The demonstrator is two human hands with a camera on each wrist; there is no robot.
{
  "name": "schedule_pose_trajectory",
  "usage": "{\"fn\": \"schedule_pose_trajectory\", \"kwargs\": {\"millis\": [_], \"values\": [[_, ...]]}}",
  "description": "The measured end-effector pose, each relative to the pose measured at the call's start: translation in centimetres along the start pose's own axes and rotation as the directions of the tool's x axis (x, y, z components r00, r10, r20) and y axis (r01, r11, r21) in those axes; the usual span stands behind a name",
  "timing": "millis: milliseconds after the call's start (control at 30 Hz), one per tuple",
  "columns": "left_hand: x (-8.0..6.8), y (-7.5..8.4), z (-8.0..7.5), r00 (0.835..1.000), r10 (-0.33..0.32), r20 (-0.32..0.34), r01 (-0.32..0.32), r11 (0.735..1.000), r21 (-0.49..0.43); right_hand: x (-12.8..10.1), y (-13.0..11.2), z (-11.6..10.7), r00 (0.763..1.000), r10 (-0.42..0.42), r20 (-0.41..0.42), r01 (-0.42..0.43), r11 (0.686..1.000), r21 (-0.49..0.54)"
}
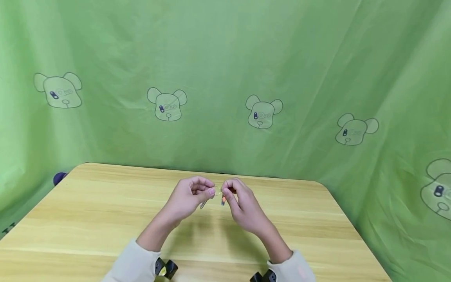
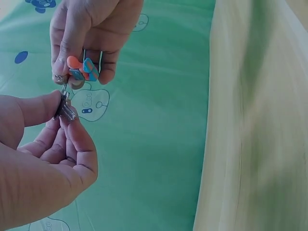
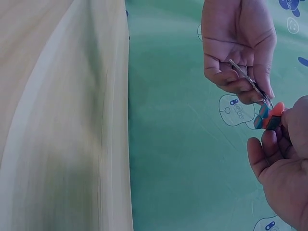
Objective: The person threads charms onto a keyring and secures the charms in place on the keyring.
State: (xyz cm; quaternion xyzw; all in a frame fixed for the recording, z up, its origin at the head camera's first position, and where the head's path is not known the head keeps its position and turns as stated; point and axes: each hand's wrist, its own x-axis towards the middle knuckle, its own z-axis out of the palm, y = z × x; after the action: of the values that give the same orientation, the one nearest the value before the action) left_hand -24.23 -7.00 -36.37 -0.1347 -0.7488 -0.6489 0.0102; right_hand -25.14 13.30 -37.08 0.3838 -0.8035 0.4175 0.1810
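Nearest to us, our two pale sleeves (image 1: 135,262) come in at the bottom edge of the head view, each with a small dark wrist mount beside it. Both forearms reach forward over the wooden table (image 1: 88,219) and meet above its far middle.

Our left hand (image 1: 186,199) has its fingers curled, and thumb and forefinger pinch a silver metal key (image 2: 67,109). In the left wrist view the key's end sits right between the thumb tip and the bent forefinger, while the right wrist view shows its thin blade slanting down out of that grasp. Our right hand (image 1: 243,205) is likewise curled, its fingertips closed on a small orange and blue charm (image 2: 83,68). The charm hangs just under those fingers, with what looks like a thin metal ring (image 2: 61,79) beside it, though the ring is small and we cannot be sure of its shape. Key and charm are held above the tabletop, touching or almost touching where the two hands meet; we cannot tell whether they are joined.

Beyond the hands, the table ends in a rounded far edge. Behind it hangs a green cloth backdrop (image 1: 225,58) printed with a row of bear heads (image 1: 167,103). At the left, just beside the table's far corner, a small dark purple object (image 1: 59,178) shows against the cloth.
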Motion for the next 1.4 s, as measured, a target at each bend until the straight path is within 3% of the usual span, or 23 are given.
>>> {"fn": "schedule_pose_trajectory", "kwargs": {"millis": [200,667,1400], "values": [[-0.5,0.3,-0.2,0.999,-0.032,-0.02,0.032,0.999,0.01,0.2,-0.4,0.1,0.999,-0.017,0.035,0.018,1.0,-0.018],[-0.8,1.3,-0.3,1.0,-0.028,0.0,0.028,0.999,0.02,0.3,-0.8,-0.2,0.998,-0.044,0.039,0.046,0.998,-0.048],[-1.0,1.6,-0.3,0.997,-0.01,0.08,0.008,1.0,0.016,-0.1,-0.6,-0.3,1.0,-0.022,0.02,0.024,0.998,-0.055]]}}
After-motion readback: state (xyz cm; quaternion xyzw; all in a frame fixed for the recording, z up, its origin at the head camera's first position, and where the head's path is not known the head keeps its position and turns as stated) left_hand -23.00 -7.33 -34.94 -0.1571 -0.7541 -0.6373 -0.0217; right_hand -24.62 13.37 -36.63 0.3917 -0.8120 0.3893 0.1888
